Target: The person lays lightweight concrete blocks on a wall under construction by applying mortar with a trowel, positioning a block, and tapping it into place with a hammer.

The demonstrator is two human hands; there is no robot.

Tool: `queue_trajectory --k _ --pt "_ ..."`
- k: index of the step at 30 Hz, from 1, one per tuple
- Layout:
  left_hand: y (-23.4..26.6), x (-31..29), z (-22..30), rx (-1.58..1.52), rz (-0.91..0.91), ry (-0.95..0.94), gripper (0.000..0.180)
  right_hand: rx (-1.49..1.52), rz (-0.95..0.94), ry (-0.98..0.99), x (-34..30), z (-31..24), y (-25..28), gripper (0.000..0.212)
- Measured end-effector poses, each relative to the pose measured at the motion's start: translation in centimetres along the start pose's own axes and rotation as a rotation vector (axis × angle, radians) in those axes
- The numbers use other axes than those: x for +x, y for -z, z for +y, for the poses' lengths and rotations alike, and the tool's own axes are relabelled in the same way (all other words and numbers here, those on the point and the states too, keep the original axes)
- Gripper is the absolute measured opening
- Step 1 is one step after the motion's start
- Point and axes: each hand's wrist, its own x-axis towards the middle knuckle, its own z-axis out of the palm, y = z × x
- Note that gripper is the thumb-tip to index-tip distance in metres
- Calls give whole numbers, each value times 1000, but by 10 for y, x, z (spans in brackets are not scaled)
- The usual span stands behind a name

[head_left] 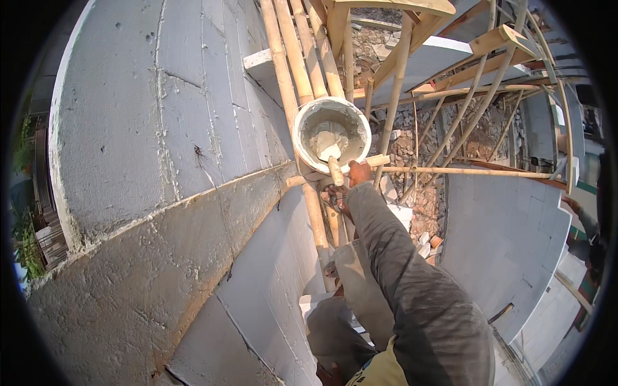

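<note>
My right hand (353, 181), in a dusty grey-brown sleeve, is closed at the near rim of a round, pale bucket (299, 138). Part of its grip is hidden behind the sleeve. Inside the bucket is wet grey mortar (336, 130). A trowel lies on the mortar, its worn, caked handle (335, 171) sticking out over the near rim beside my right hand. Below the handle's end, the fingers of that hand look curled. A bamboo crosspiece (380, 160) passes just under the bucket's near side. My left hand cannot be made out.
Bamboo poles (286, 55) run along a grey block wall (174, 96) with a rough concrete band (154, 257). Rubble (425, 215) lies far below, right of the scaffold. Slanting bamboo props (476, 109) and another block wall (496, 231) stand to the right.
</note>
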Motion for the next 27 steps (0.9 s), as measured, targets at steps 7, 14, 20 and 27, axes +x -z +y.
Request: queue_trajectory --k 7,14,20,27 --pt "42 45 102 -368 -283 -267 73 -326 -255 201 -244 -116 98 27" --pt "94 -25 238 -1398 -621 -306 63 -567 -609 43 -443 -296 173 35" --pt "95 -62 183 -1229 -578 -437 28 -1099 -700 284 -473 -341 201 35" --pt "154 -121 225 -1285 -598 -401 38 -1852 -891 1072 -581 -353 192 25"
